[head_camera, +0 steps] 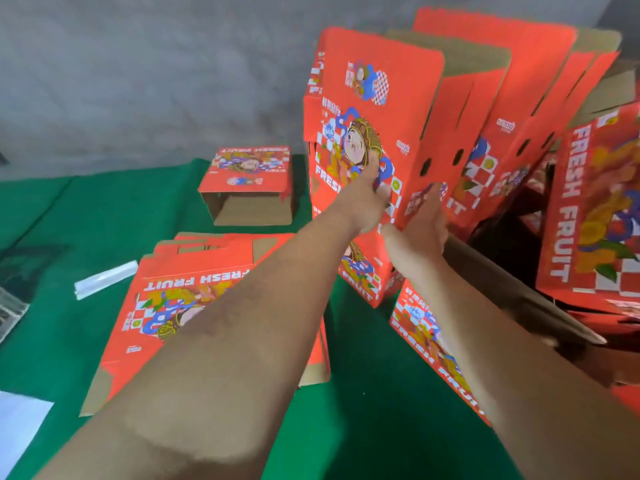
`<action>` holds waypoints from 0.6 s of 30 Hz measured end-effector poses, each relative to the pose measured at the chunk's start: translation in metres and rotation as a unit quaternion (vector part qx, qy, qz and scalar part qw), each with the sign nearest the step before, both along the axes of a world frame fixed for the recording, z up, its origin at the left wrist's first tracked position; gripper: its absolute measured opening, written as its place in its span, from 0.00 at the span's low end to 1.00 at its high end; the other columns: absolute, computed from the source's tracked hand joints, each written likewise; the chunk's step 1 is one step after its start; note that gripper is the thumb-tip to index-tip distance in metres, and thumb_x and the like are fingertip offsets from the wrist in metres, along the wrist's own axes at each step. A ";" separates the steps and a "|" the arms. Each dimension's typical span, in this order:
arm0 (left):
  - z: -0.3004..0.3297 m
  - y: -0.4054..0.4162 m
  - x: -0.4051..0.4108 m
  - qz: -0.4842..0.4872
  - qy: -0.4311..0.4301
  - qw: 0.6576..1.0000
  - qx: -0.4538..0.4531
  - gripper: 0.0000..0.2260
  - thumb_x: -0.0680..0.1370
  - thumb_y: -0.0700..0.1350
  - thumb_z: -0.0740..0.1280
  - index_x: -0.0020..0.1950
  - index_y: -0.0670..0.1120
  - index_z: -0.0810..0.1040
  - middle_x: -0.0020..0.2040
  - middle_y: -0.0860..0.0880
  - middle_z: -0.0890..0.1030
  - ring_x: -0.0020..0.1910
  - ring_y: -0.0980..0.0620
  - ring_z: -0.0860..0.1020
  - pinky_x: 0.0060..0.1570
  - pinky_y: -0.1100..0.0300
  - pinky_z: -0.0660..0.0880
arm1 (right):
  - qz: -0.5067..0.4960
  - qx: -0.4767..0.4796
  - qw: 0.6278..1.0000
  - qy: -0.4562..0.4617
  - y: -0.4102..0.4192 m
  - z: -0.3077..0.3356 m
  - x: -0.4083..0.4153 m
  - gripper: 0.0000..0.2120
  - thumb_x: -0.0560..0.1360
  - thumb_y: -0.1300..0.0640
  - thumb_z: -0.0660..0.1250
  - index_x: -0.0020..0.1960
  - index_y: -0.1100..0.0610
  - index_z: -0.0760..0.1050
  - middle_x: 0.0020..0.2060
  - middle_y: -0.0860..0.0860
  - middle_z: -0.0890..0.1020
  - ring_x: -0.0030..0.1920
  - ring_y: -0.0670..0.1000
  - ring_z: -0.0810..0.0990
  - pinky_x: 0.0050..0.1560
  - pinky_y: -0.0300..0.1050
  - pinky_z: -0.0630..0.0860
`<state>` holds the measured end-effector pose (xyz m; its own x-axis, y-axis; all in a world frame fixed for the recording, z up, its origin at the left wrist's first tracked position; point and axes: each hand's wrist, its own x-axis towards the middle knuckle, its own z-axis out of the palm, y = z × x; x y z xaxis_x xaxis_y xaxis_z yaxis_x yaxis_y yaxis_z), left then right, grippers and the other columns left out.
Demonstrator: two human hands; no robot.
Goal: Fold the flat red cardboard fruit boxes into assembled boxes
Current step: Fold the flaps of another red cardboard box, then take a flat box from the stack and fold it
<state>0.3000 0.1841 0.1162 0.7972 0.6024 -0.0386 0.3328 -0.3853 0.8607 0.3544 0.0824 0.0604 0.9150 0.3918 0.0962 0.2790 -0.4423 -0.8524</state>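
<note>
Braces upright box [377, 88] at one o'clock: left hand [370, 194] fingers flat on front, right hand [424, 220] fingers straight along side, likely squaring it.

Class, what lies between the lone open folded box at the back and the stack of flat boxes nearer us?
Only a narrow bare strip of green cloth separates the folded box from the stack of flat boxes, in the head view.

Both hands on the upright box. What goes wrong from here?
1. The left hand and right hand touch the upright box only low down, near one corner, so its tall top may tip.
2. The row of boxes leans close beside it, so shifting it might topple them.
</note>
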 end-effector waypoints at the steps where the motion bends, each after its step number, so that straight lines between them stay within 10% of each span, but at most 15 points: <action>1: 0.000 -0.001 -0.003 0.023 -0.032 0.999 -0.026 0.17 0.84 0.47 0.61 0.74 0.52 0.73 0.50 0.46 0.79 0.43 0.44 0.79 0.48 0.53 0.76 | -0.027 0.048 0.998 -0.005 0.002 -0.002 -0.008 0.45 0.73 0.55 0.73 0.83 0.54 0.52 0.76 0.59 0.62 0.75 0.65 0.62 0.76 0.57 0.59; 3: -0.008 -0.009 -0.012 0.071 -0.107 0.990 -0.065 0.07 0.81 0.49 0.63 0.52 0.49 0.79 0.45 0.46 0.78 0.41 0.48 0.75 0.49 0.54 0.73 | -0.050 0.115 0.991 -0.055 0.003 -0.006 -0.025 0.34 0.70 0.61 0.73 0.74 0.61 0.66 0.67 0.60 0.71 0.67 0.66 0.70 0.71 0.58 0.66; 10: -0.054 -0.028 -0.051 0.149 -0.138 0.968 -0.149 0.14 0.86 0.45 0.63 0.71 0.46 0.77 0.66 0.40 0.81 0.65 0.31 0.77 0.67 0.35 0.73 | 0.073 0.048 0.972 -0.220 -0.001 -0.044 -0.060 0.22 0.69 0.66 0.74 0.63 0.59 0.78 0.59 0.58 0.78 0.64 0.62 0.73 0.64 0.53 0.67; 15: -0.070 -0.020 -0.073 0.191 -0.179 0.949 -0.178 0.12 0.85 0.44 0.64 0.68 0.47 0.76 0.66 0.49 0.80 0.66 0.52 0.79 0.70 0.49 0.73 | 0.109 0.095 0.973 -0.181 0.006 -0.049 -0.076 0.19 0.70 0.69 0.73 0.60 0.60 0.79 0.56 0.56 0.77 0.62 0.57 0.73 0.65 0.56 0.70; 18: -0.075 -0.013 -0.077 0.210 -0.225 0.937 -0.163 0.16 0.84 0.42 0.66 0.72 0.43 0.74 0.64 0.46 0.80 0.50 0.67 0.81 0.53 0.69 0.76 | 0.072 0.138 0.966 -0.207 0.011 -0.047 -0.079 0.21 0.71 0.62 0.72 0.64 0.59 0.76 0.61 0.53 0.75 0.65 0.57 0.71 0.67 0.59 0.70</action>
<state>0.2228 0.1708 0.0414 0.4728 0.8812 0.0078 -0.0284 0.0064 0.9996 0.2759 0.0939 0.0134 0.7139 0.4185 0.5614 0.6628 -0.1455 -0.7345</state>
